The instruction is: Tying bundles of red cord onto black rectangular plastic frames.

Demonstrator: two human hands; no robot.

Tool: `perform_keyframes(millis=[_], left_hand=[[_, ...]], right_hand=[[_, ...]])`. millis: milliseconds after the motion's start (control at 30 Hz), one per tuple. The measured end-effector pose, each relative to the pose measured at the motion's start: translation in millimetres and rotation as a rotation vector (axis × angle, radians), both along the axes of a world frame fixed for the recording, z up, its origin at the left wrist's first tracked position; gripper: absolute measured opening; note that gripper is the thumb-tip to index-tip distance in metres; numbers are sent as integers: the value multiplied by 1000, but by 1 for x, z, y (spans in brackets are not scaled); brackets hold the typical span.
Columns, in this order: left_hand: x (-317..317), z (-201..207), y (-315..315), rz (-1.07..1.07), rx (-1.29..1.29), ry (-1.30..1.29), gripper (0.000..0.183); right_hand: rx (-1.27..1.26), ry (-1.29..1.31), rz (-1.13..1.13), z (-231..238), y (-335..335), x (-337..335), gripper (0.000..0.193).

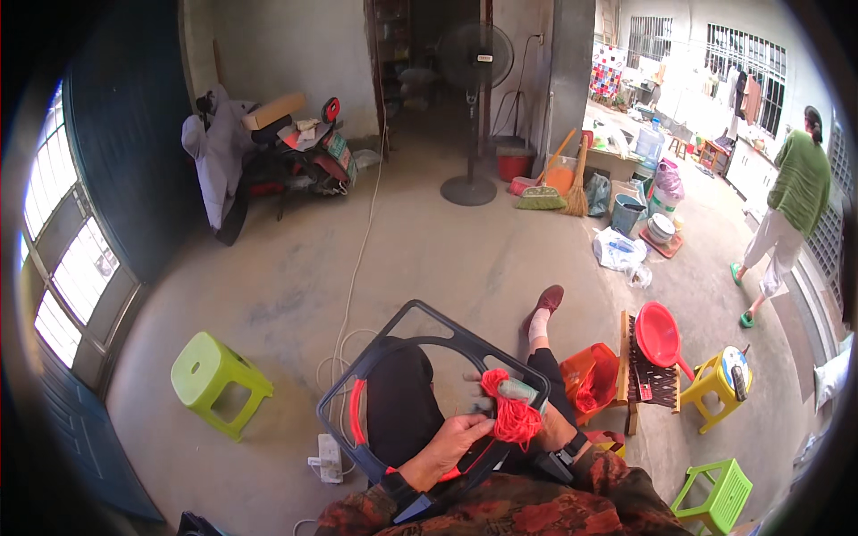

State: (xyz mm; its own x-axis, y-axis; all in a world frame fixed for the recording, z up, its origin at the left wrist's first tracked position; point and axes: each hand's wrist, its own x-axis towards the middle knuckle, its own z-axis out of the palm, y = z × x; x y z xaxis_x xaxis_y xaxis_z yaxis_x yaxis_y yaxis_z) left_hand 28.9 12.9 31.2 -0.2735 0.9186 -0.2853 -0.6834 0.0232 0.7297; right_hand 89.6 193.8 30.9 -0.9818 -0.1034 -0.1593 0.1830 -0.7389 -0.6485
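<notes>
Recording clock positions from the red cord bundle [511, 413], with twelve at the top of the view: the bundle sits at the right-hand part of a dark frame [371, 350], which lies tilted across the seated person's lap. The left hand [451, 442], at eight o'clock, has its thumb and fingers together, clamped on the edge of the bundle. The right hand [521, 390], at one o'clock, appears pale grey and is partly covered by cord and frame; whether its fingers are clamped or merely resting cannot be told. Red wrapping is noted on the frame's nine o'clock bar.

Floor items: a lime-green stool [210, 375] stands at nine o'clock, well apart; a white power strip [330, 457] lies between eight and nine. An orange-red container [590, 382] stands near, between two and three. A red basin [659, 332] rests at two o'clock on a slatted wooden rack [651, 384]; a yellow stool [710, 390] bearing small articles stands at three, and a second green stool [718, 496] at four. A standing fan [468, 190] is positioned just before twelve. Another person [795, 183], in a green top, is on foot at two o'clock, well apart.
</notes>
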Motion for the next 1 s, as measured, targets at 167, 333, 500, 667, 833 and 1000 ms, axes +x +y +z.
perform_keyframes(millis=[167,333,500,667,833,1000], left_hand=[[-9,16,-17,228,-7,38,22],[-23,19,-30,295,-85,-6,19],[-20,10,-29,344,-58,-102,18],[-18,5,-19,300,30,-167,15],[-21,3,-14,270,37,-102,13],[-14,4,-6,172,-31,-54,12]], right_hand=[[-187,4,-96,-26,12,2,41],[-258,-18,-678,-25,53,64,41],[-467,175,-554,-19,99,137,44],[-113,3,-558,-31,107,157,37],[770,-460,-671,-43,98,102,39],[1283,-263,-818,-37,52,34,27]])
